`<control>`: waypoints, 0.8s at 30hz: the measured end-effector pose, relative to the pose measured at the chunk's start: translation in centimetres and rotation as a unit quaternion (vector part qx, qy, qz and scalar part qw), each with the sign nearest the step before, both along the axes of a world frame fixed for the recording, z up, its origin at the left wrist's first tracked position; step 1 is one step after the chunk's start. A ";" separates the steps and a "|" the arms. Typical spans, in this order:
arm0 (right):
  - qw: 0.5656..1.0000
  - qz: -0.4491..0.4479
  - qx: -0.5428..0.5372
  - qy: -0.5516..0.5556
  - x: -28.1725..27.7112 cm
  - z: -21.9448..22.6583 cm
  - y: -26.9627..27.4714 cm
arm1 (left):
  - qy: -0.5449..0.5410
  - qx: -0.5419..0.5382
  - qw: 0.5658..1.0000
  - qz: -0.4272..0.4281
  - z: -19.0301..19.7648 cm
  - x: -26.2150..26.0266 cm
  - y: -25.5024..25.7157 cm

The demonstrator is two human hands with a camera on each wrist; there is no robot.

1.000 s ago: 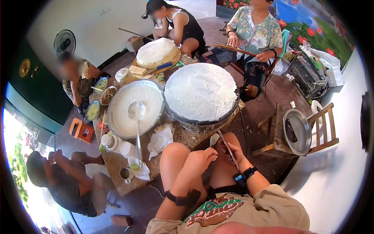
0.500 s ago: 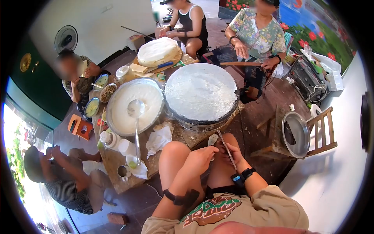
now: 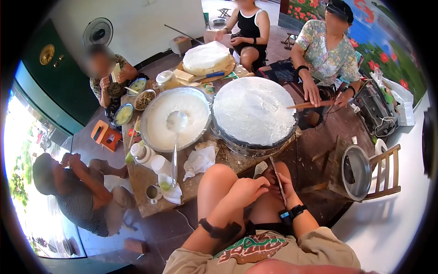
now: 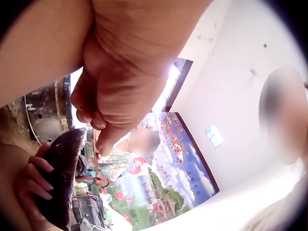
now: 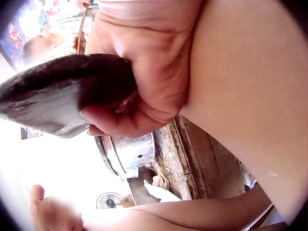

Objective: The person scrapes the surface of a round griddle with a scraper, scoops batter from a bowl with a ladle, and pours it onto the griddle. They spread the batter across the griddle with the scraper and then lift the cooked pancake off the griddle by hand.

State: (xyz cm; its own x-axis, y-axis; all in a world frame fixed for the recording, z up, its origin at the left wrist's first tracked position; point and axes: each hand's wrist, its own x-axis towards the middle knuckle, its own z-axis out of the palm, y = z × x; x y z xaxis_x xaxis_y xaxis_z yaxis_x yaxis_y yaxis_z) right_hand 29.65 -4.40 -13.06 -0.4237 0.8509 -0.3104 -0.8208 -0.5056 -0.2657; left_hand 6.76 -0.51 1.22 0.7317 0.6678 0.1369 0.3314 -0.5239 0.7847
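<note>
My right hand (image 3: 286, 186) grips a dark, flat, curved-edged tool (image 3: 278, 180) above my right thigh; in the right wrist view the fingers of this hand (image 5: 149, 82) curl round the tool (image 5: 62, 94). My left hand (image 3: 248, 191) is over my lap, left of the tool, its fingers loosely bent with no object visible in them. The left wrist view shows the left hand (image 4: 122, 79) apart from the tool (image 4: 62, 175). Beyond my knees stands a round griddle (image 3: 255, 112) coated in a white layer.
Left of the griddle, a large bowl of white batter (image 3: 157, 125) holds a ladle (image 3: 174, 160). Bottles, a mug (image 3: 153, 193) and a crumpled cloth (image 3: 200, 160) lie nearer. A white stack (image 3: 206, 58) is behind. Several people sit around; a metal basin (image 3: 356, 172) is at right.
The head view has shifted, moving the scene rightward. The person across has brought a wooden stick to the griddle's right edge. My right hand still grips the tool; my left stays beside it.
</note>
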 end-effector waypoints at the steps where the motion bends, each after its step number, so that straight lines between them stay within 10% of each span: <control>1: 1.000 -0.002 0.007 0.000 0.0 0.0 0.1 | 0.007 -0.005 1.000 -0.001 0.1 0.0 0.1; 24: 1.000 0.002 -0.004 -0.002 0.0 0.2 -0.3 | 0.028 0.026 0.999 0.023 0.7 0.3 -0.4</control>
State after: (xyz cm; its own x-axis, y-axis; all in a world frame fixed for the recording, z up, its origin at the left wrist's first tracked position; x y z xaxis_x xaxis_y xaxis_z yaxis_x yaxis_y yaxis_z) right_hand 29.61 -4.70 -12.81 -0.4254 0.8473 -0.3180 -0.8184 -0.5102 -0.2644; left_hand 7.10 -0.92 1.95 0.7072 0.6946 0.1321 0.3985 -0.5459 0.7370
